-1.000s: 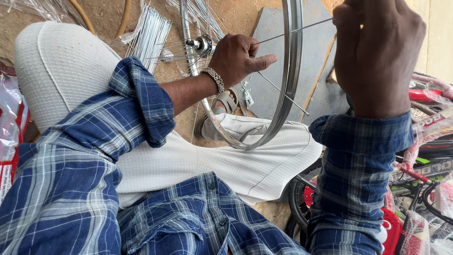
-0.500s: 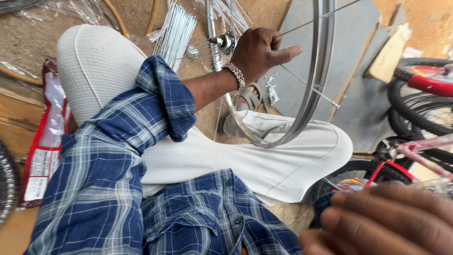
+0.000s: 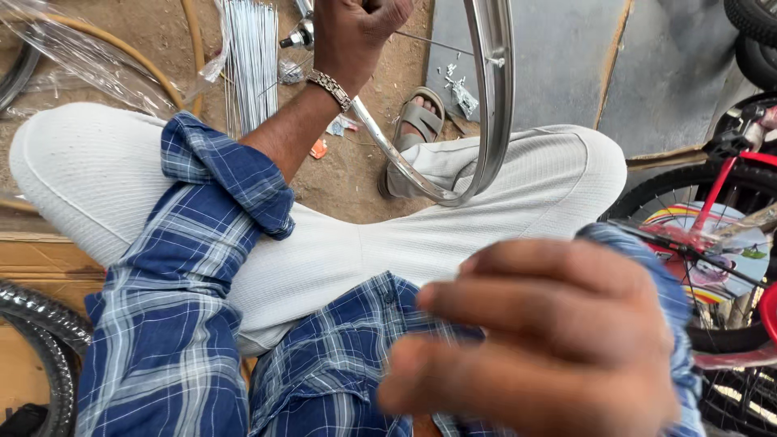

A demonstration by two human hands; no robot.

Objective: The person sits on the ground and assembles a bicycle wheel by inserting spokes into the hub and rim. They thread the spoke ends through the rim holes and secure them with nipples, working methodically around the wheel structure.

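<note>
My left hand (image 3: 356,28), with a metal bracelet at the wrist, is closed at the top of the view around a thin spoke (image 3: 441,42) that runs to the shiny bicycle wheel rim (image 3: 495,97). The hub (image 3: 298,36) sits just left of that hand. The rim stands upright on my white-trousered lap. My right hand (image 3: 550,340) is very near the camera at the lower right, blurred, fingers curled together. Whether it holds anything is unclear.
A bundle of loose spokes (image 3: 251,57) in clear plastic lies on the dirt floor at upper left. A grey sandal (image 3: 417,121) sits behind the rim. A small red bicycle (image 3: 720,186) stands at the right, black tyres (image 3: 40,324) at lower left, and a grey board (image 3: 558,65) beyond.
My right hand has come down from the top of the rim to just in front of the camera. My left hand stays at the hub and spoke. The view has tilted down.
</note>
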